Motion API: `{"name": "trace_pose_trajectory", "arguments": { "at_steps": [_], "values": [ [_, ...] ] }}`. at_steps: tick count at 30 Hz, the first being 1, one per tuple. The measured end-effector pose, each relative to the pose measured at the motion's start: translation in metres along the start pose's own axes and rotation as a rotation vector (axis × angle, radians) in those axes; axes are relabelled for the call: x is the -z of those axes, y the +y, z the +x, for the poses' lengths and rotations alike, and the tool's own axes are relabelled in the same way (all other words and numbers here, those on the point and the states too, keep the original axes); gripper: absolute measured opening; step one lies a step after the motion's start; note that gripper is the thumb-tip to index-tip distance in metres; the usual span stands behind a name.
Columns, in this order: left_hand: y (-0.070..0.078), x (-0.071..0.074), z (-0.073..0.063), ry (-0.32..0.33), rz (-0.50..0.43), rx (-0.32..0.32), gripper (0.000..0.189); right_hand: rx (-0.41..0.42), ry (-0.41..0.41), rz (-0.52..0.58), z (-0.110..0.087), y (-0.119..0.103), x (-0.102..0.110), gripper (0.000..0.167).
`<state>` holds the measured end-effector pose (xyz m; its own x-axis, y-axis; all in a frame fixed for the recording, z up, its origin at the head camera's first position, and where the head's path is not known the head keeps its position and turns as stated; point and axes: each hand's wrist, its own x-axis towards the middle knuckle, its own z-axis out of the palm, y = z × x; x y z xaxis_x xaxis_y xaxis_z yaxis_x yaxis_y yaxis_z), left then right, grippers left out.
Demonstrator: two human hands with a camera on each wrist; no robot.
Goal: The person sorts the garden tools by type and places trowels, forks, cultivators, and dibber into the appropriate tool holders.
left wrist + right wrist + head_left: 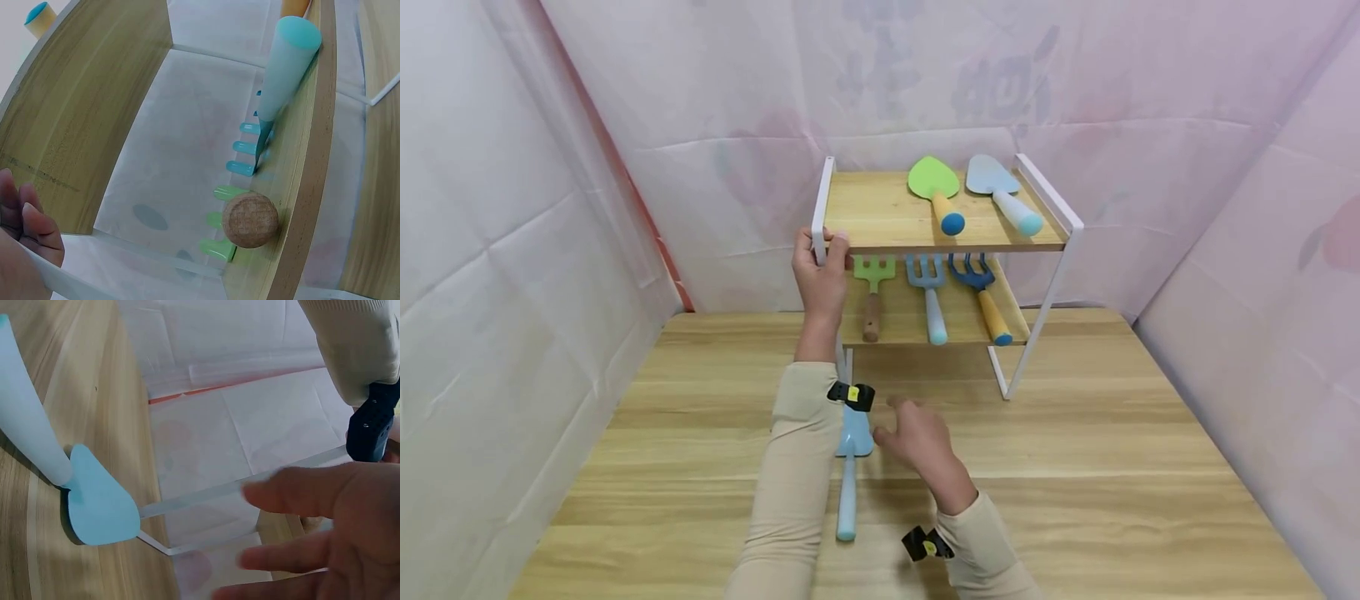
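My left hand (pixel 822 283) grips the upper left corner of a two-tier shelf (pixel 880 237), thumb on one side of its white frame and fingers on the other. In the left wrist view the curled fingertips show beside the top board. My right hand (pixel 917 433) hovers over the table with fingers apart, holding nothing. Left of it lies a light-blue trowel (pixel 847 500), its handle towards me and its blade partly hidden by my left sleeve and wrist strap. The right wrist view shows that trowel's blade (pixel 103 503) on the wood, apart from my fingers.
On the top board lie a green trowel (pixel 934 179) and a pale-blue trowel (pixel 992 177). The lower board bears a green fork (pixel 872 296), a light-blue fork (pixel 934 308) and a dark-blue fork with a yellow handle (pixel 992 317). Fabric walls surround the wooden table (pixel 1112 433).
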<state>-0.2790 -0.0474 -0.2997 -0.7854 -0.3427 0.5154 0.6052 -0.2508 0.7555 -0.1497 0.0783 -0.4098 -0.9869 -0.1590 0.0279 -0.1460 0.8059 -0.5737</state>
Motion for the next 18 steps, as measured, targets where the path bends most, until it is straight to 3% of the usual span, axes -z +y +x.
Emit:
{"name": "trace_pose_trajectory", "arguments": {
  "at_steps": [4,10,18],
  "values": [
    [0.008,-0.002,-0.001,-0.015,-0.021,0.003,0.016,-0.004,-0.129,-0.014,-0.005,0.001,-0.003,0.051],
    [0.023,-0.006,-0.007,-0.013,-0.027,0.009,0.016,-0.015,-0.167,-0.048,-0.015,0.001,-0.018,0.049],
    [-0.003,0.001,0.001,-0.007,-0.024,0.001,0.017,0.010,-0.187,-0.068,-0.028,-0.005,-0.048,0.034]
  ]
}}
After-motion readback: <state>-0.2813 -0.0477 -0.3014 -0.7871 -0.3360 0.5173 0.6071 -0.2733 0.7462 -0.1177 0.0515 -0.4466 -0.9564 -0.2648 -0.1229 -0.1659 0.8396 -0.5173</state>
